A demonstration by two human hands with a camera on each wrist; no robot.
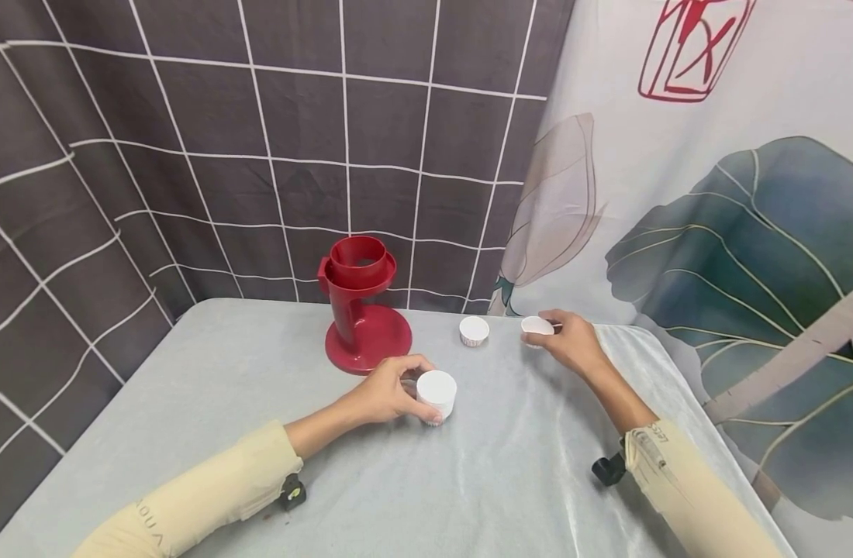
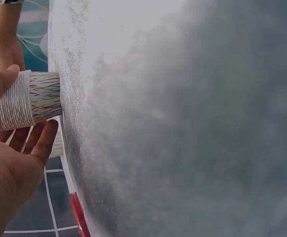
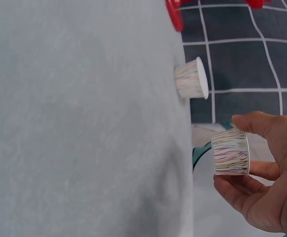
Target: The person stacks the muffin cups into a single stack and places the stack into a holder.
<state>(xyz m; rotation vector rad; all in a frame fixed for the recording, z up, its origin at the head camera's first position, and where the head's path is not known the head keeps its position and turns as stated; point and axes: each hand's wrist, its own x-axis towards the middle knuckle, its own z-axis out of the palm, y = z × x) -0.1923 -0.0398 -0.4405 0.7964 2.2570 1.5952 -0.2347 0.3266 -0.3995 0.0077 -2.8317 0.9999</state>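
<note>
My left hand [image 1: 391, 391] holds a stack of nested white paper baking cups [image 1: 436, 390] by the sides, thumb and fingers on opposite sides. In the left wrist view the stack's closely layered rims [image 2: 17, 101] face away from the table, and the patterned wall of the lowest cup meets the cloth. Farther right, my right hand [image 1: 573, 341] pinches a single baking cup [image 3: 230, 152] with coloured wavy lines, a small gap showing between its base and the table. Between the hands, toward the back, another baking cup [image 1: 474, 331] stands upright on the table.
A red stand with a ring-shaped top [image 1: 360, 291] and round base is at the back, left of the cups. Pale grey cloth covers the table [image 1: 510, 465]. Behind it hang a dark grid-patterned curtain [image 1: 210, 155] and a white leaf-print curtain [image 1: 608, 46].
</note>
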